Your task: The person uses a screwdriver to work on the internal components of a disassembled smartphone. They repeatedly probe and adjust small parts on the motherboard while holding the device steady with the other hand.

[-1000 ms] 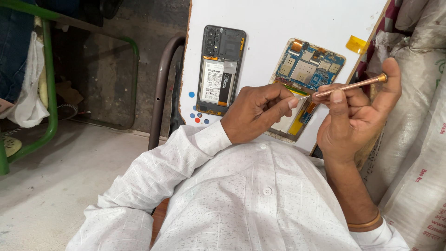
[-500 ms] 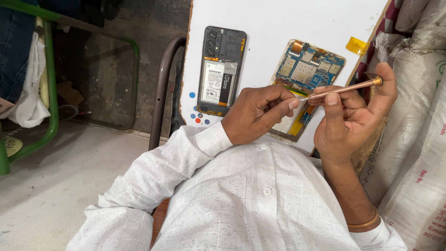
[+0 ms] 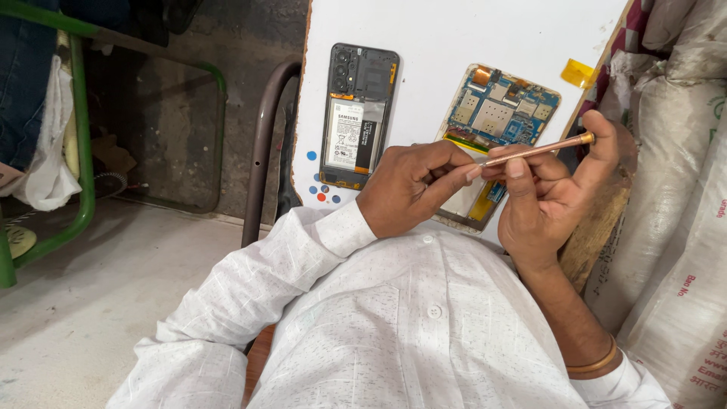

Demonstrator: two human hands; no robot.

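Centre right: we note a copper screwdriver (image 3: pixel 539 151), long axis rising rightward, right hand (image 3: pixel 549 198) fingers closed around it, left hand (image 3: pixel 413 188) fingers pinching its tip, above the phone circuit board (image 3: pixel 496 113).

A thin screwdriver (image 3: pixel 539 150) of shiny copper-coloured metal, mid-right; a smooth matt white surface (image 3: pixel 454 38) up top; a glossy black plastic phone (image 3: pixel 357 113); a blue circuit board (image 3: pixel 501 110) with dull metal shields; a crisp woven white cotton shirt (image 3: pixel 394 326); coarse woven sacks (image 3: pixel 674 250) at right

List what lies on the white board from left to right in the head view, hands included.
Coloured dot stickers → opened phone with battery showing → left hand → blue circuit board assembly → right hand holding a copper screwdriver → yellow tape piece.
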